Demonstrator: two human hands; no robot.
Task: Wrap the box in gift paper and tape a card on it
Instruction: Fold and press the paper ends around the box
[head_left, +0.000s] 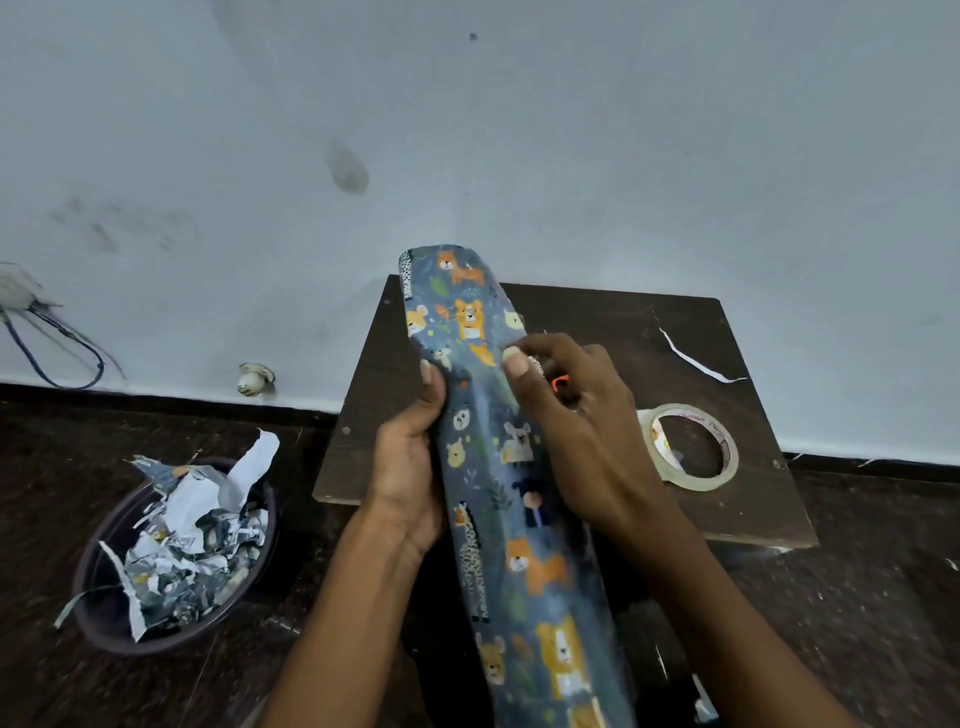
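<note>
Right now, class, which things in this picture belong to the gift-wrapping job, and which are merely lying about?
Belonging to the job:
- blue animal-print gift paper roll, in the grip of the left hand and right hand
- clear tape ring on the dark wooden board

Lying about:
- dark round bowl of torn paper scraps
- white paper strip
- wall cables

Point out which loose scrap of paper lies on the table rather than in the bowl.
The thin white strip at the table's far right, beyond the tape roll. The other scraps are piled in the dark bowl on the floor.
</note>
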